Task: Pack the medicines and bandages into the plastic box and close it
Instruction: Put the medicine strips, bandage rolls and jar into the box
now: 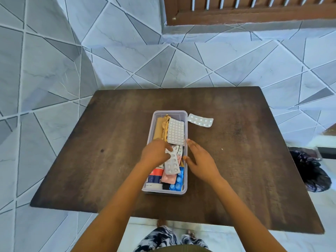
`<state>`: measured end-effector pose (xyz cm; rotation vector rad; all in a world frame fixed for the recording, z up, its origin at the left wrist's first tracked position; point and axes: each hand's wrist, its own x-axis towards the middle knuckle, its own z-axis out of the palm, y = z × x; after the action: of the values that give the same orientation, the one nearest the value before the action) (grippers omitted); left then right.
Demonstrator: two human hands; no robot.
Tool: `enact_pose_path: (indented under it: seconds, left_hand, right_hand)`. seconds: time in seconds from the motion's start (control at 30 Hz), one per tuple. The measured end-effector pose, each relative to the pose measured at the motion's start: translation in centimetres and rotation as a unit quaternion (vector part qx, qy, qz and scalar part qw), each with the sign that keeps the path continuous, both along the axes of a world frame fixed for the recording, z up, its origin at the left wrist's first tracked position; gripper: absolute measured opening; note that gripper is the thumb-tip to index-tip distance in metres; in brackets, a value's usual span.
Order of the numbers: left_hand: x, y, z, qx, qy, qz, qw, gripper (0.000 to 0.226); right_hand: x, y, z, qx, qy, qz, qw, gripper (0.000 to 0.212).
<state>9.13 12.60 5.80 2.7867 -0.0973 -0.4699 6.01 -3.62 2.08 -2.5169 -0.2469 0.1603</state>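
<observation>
- One clear rectangular plastic box (185,179) sits mid dark wooden tabletop (236,160), lidless.
- One silver blister strip (200,120) lies just outside.
- Left hand (156,151) grip pinches another silver strip (171,164) inside the box.
- Right hand (201,160) fingers spread.

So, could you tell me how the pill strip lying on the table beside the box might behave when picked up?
The pill strip looks thin, so probably light and slightly bendy. It lies flat on the table, so lifting an edge may be fiddly. Its foil looks smooth, possibly slippery.
</observation>
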Motion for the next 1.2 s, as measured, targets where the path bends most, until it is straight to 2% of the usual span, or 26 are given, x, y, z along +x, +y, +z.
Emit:
enact_pose_path:
  seconds: [0.1, 0.23, 0.37, 0.5, 0.6, 0.67, 0.8, 0.87, 0.93, 1.03, 1.13, 1.2]
  left_hand:
    - [3.2, -1.5, 1.7, -0.067, -0.065, 0.000, 0.996, 0.025]
    - [8.4, -5.3, 2.0, -0.129, -0.097, -0.079, 0.984, 0.024]
    - [13.4, -10.1, 0.2, -0.002, -0.074, -0.226, 0.971, 0.032]
    - [16.4, -12.4, -3.0, 0.121, -0.045, -0.284, 0.950, 0.042]
    - [17.4, -12.8, -4.9, 0.134, -0.004, -0.291, 0.947, 0.054]
    - [17.9, -13.0, -5.6, 0.149, -0.008, -0.297, 0.943, 0.057]
    - [18.8, -13.1, -5.8, 0.157, -0.027, -0.277, 0.947, 0.056]
    - [18.8, -13.1, -5.7, 0.156, -0.046, -0.268, 0.950, 0.049]
    - [18.4, -13.1, -5.4, 0.104, -0.067, -0.252, 0.960, 0.029]
    - [17.2, -12.7, -4.0, -0.075, -0.056, -0.168, 0.981, 0.016]
    - [15.8, -10.8, -1.4, -0.228, -0.066, -0.053, 0.970, 0.018]
    - [14.5, -8.0, 0.4, -0.288, -0.080, 0.019, 0.954, 0.018]
  right_hand:
    - [0.7, -1.5, 0.2, 0.009, -0.012, -0.050, 0.999, 0.056]
    - [2.1, -3.9, 0.1, 0.015, -0.014, -0.131, 0.991, 0.054]
    - [3.2, -5.8, -0.9, -0.009, 0.014, -0.182, 0.983, 0.054]
    - [4.0, -6.6, -2.4, -0.048, 0.059, -0.205, 0.976, 0.058]
    - [4.4, -6.8, -3.4, -0.098, 0.098, -0.212, 0.967, 0.062]
    - [4.5, -6.8, -4.2, -0.126, 0.129, -0.216, 0.960, 0.065]
    - [4.5, -6.4, -5.4, -0.157, 0.165, -0.217, 0.949, 0.071]
    - [4.3, -6.4, -5.6, -0.161, 0.165, -0.217, 0.948, 0.072]
    - [4.3, -6.6, -5.6, -0.158, 0.163, -0.214, 0.950, 0.072]
    - [4.3, -6.6, -5.1, -0.135, 0.160, -0.216, 0.954, 0.070]
    - [4.3, -6.3, -4.1, -0.070, 0.124, -0.227, 0.964, 0.065]
    - [4.1, -5.3, -3.2, -0.023, 0.080, -0.210, 0.974, 0.062]
